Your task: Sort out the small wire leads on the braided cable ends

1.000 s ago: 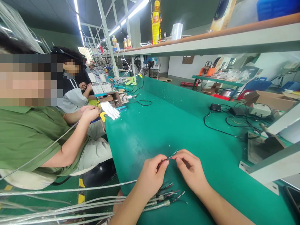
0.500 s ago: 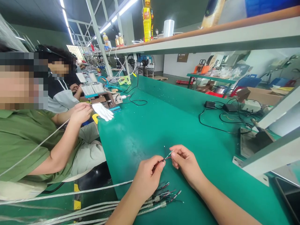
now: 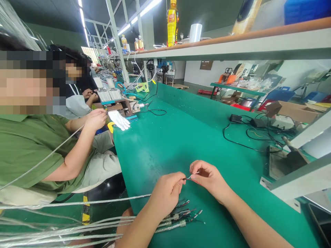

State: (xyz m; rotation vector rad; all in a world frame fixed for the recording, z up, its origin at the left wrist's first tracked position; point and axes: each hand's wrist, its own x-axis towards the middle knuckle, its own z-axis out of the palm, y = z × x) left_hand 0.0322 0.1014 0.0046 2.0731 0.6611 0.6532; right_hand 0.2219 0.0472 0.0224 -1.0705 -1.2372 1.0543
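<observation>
Near the middle of the scene, the left hand [image 3: 168,191] is pinched around the base of some thin wires [image 3: 188,177], with its thumb against its curled fingers. Just to the right of it, the right hand [image 3: 210,179] grips the same wires between thumb and forefinger, so that they span the small gap between the two hands, above the green tabletop [image 3: 155,148]. A pale cable [image 3: 103,202] comes in from the left and passes out of sight behind the left wrist. Nearer, beneath the left forearm, more cables [image 3: 103,224] run in from the left, and their stripped ends [image 3: 190,215] fan out in dark, red and white strands on the tabletop. Farther off on the left, a white glove [image 3: 118,120] lies at the tabletop's edge beside a metal fixture [image 3: 125,107], and a co-worker in a green shirt [image 3: 28,151] holds another cable [image 3: 51,153]. To the far right, black adapters [image 3: 236,119] lie with tangled cords [image 3: 227,137], and a cardboard box [image 3: 292,111] stands beyond them.
</observation>
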